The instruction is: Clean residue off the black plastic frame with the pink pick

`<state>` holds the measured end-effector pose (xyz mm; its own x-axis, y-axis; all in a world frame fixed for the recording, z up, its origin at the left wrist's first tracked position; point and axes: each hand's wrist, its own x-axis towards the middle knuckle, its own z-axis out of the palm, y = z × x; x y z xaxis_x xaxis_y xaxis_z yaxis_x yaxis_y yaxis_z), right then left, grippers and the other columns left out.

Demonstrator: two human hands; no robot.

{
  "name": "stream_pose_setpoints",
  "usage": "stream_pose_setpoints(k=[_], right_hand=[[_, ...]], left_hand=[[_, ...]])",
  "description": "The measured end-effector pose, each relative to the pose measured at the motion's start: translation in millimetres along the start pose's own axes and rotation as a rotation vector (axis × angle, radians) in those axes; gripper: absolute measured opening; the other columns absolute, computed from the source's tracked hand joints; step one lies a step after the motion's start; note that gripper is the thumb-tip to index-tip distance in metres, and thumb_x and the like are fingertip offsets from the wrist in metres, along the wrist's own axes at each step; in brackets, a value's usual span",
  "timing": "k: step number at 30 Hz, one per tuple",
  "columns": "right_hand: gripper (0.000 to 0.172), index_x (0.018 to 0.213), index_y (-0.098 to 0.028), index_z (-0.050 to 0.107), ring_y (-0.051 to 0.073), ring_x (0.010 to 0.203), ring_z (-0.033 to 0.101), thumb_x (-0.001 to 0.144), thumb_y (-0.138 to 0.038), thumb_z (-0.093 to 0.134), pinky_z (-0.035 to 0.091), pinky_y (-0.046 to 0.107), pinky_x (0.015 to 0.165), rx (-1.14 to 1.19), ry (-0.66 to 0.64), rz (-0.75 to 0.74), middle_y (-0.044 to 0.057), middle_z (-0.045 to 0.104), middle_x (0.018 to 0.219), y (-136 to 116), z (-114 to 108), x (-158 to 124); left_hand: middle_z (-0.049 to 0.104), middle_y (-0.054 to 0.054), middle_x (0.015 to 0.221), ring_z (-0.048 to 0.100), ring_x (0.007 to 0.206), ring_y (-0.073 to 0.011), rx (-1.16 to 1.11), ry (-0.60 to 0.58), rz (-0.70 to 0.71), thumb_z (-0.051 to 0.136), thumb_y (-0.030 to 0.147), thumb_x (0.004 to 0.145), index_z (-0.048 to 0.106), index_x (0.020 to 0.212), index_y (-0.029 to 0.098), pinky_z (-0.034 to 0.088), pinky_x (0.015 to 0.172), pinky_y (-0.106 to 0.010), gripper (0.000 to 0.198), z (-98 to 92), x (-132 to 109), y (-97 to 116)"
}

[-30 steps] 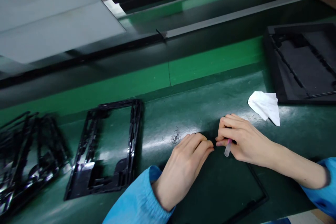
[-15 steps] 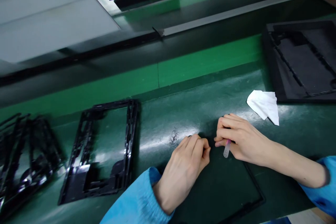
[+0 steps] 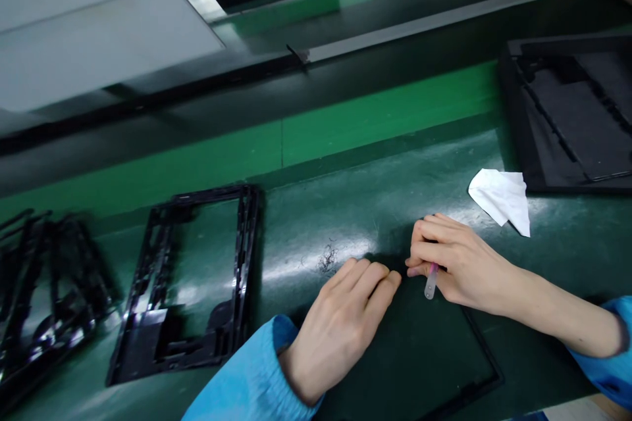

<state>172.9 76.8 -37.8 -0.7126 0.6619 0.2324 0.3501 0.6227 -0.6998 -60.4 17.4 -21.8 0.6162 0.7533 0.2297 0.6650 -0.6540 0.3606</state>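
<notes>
A thin black plastic frame (image 3: 482,348) lies on the green bench in front of me, partly covered by my hands. My left hand (image 3: 345,319) is closed over its far edge, fingers curled down and the fingertips hidden. Close by on the right, my right hand (image 3: 451,263) grips a small tool (image 3: 430,281) whose flat, pale, see-through end with rivets sticks out below the fingers, with a bit of pink above. The tool's working end is hidden at the frame's edge. Fine black shavings (image 3: 327,258) lie beyond my left hand.
To the left sits a stack of black plastic frames (image 3: 241,263), with a jumbled pile of more black frames (image 3: 49,289) farther left. A folded white cloth (image 3: 501,197) lies past my right hand. At the right edge is a black tray (image 3: 538,164) with a frame in it.
My left hand's fingers have stretched slightly to the right along the frame's edge, nearer my right hand. The right hand keeps its grip on the tool. The view has shifted a little.
</notes>
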Motion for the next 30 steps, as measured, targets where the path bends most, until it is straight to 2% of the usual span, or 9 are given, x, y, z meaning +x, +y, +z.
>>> stream_pose_setpoints(k=[4,9,13,17,23,26,30], right_hand=[[0.027,0.083,-0.017,0.058,0.016,0.079,0.045,0.087,0.009,0.053,0.033,0.033,0.074,0.002,-0.002,-0.010,0.001,0.056,0.089,0,0,2],[0.027,0.081,-0.017,0.057,0.016,0.077,0.043,0.086,0.009,0.052,0.032,0.034,0.074,-0.015,-0.001,-0.008,0.001,0.055,0.088,0,-1,1],[0.026,0.082,-0.017,0.058,0.016,0.078,0.045,0.087,0.009,0.054,0.032,0.034,0.074,-0.011,-0.012,-0.004,0.001,0.057,0.089,0,-1,1],[0.026,0.082,-0.017,0.059,0.016,0.077,0.045,0.087,0.009,0.055,0.032,0.034,0.074,-0.006,-0.008,-0.006,0.001,0.056,0.088,1,0,2],[0.026,0.082,-0.017,0.059,0.017,0.079,0.045,0.086,0.008,0.054,0.033,0.035,0.075,-0.007,-0.011,-0.003,0.001,0.057,0.089,2,0,1],[0.026,0.083,-0.017,0.059,0.017,0.079,0.045,0.086,0.008,0.053,0.033,0.035,0.075,-0.011,-0.017,-0.001,0.001,0.057,0.089,2,-1,1],[0.027,0.082,-0.018,0.058,0.017,0.078,0.045,0.086,0.008,0.051,0.033,0.034,0.074,-0.008,-0.013,-0.004,0.001,0.056,0.088,1,-1,2]], left_hand=[[0.061,-0.004,0.089,0.057,0.076,-0.0199,0.090,-0.035,-0.025,0.048,0.010,0.107,0.059,0.108,0.014,0.049,0.070,-0.037,0.012,3.5,7,5],[0.056,-0.002,0.082,0.054,0.071,-0.0192,0.159,-0.003,-0.049,0.045,0.007,0.105,0.054,0.093,0.017,0.048,0.066,-0.035,0.018,14.3,10,7],[0.055,-0.001,0.082,0.054,0.071,-0.0174,0.094,0.031,-0.095,0.047,0.006,0.103,0.052,0.093,0.019,0.048,0.066,-0.032,0.017,15.9,5,1],[0.055,0.001,0.081,0.055,0.072,-0.0159,-0.006,0.038,-0.148,0.048,0.005,0.102,0.052,0.094,0.020,0.047,0.063,-0.028,0.018,7.8,-1,-4],[0.063,0.001,0.088,0.059,0.078,-0.0149,-0.147,0.055,-0.141,0.056,0.013,0.106,0.061,0.104,0.019,0.050,0.073,-0.030,0.008,2.2,-1,-3],[0.063,-0.001,0.088,0.058,0.076,-0.0171,-0.063,0.038,-0.091,0.052,0.013,0.107,0.062,0.103,0.018,0.049,0.071,-0.033,0.012,4.4,4,1],[0.058,-0.002,0.081,0.053,0.070,-0.0197,0.144,0.022,-0.071,0.047,0.008,0.105,0.059,0.092,0.016,0.045,0.066,-0.035,0.019,9.2,11,9]])
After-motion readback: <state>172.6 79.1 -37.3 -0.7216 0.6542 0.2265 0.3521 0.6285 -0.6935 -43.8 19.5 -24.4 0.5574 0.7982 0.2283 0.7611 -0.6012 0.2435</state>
